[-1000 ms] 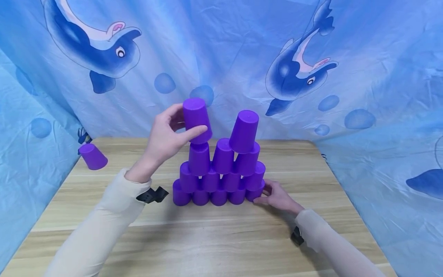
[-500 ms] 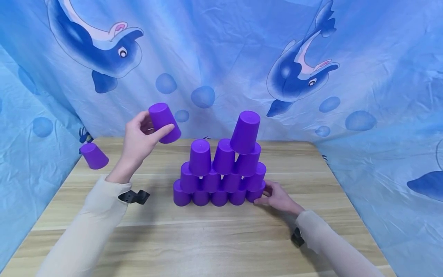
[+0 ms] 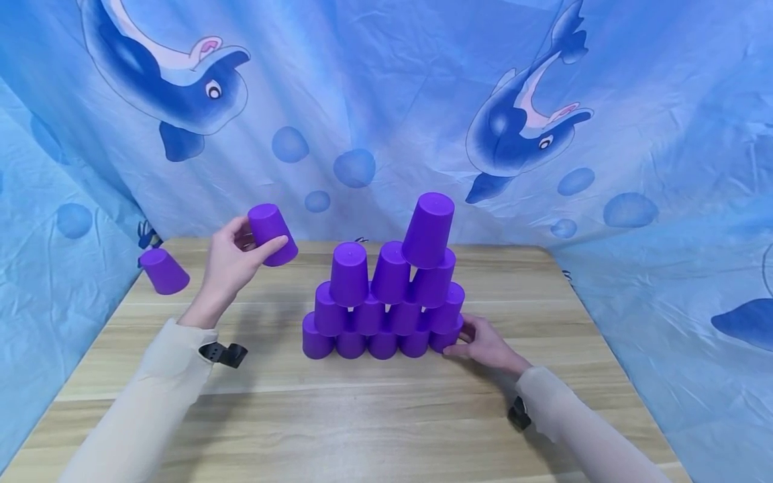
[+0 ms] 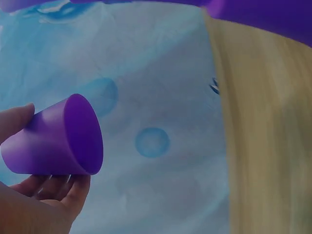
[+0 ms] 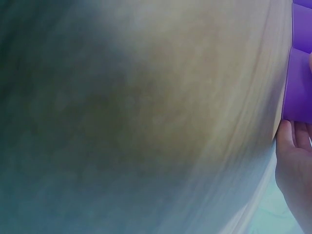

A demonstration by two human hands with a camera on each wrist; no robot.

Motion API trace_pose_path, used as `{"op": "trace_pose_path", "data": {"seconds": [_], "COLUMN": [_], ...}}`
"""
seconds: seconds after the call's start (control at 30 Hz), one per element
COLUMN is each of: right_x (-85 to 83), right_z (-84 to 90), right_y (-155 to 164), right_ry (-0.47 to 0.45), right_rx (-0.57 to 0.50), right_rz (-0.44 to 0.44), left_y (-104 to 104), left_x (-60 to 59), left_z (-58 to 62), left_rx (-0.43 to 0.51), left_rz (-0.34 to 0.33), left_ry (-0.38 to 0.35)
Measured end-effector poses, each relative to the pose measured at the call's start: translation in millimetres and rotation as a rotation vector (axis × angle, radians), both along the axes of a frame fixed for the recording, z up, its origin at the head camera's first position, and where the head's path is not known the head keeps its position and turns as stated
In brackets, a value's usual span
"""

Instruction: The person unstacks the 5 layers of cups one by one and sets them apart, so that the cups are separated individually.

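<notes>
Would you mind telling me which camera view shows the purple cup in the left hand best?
The head view: the whole cup shows upside down in the left hand, left of the cup pyramid. The left wrist view shows it large but without the pyramid's layout. The right wrist view does not show it, only the pyramid's edge.

Cup pyramid [image 3: 386, 295] blocks table [image 3: 374, 416] centre; front strip open.

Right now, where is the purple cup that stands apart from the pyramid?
In the head view, the lone purple cup sits at the table's far left edge, beside the blue curtain, left of the left hand.
</notes>
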State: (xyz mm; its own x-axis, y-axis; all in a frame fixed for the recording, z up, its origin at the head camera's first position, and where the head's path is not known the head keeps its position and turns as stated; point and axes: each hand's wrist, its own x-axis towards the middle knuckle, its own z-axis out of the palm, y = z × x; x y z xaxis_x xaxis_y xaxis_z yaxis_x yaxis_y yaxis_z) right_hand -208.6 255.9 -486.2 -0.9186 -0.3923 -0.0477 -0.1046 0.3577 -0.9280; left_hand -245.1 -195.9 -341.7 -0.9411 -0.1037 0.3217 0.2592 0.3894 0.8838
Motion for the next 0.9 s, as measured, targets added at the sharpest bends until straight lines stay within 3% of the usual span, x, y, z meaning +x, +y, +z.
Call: {"op": "trace_pose_path", "data": {"seconds": [0.47,0.7,0.9], "right_x": [-0.4,-0.6,-0.4], "right_z": [-2.1,-2.9,-2.5], "right_y": [1,2,2], "right_ry": [0.041,0.065,0.055], "right_rx": [0.011,0.021,0.024], "right_rz": [-0.006,0.0,0.0], "left_y": [-37,-56,-70], "left_x": [-12.0,-18.3,-22.3], "left_z": [-44.9,-69.8,-91.2], "left_rx": [-0.06,-0.121,-0.118], "left_rz": [0.091,0.178,0.256], "left_ry": [-0.165,-0.202,-0.269]}}
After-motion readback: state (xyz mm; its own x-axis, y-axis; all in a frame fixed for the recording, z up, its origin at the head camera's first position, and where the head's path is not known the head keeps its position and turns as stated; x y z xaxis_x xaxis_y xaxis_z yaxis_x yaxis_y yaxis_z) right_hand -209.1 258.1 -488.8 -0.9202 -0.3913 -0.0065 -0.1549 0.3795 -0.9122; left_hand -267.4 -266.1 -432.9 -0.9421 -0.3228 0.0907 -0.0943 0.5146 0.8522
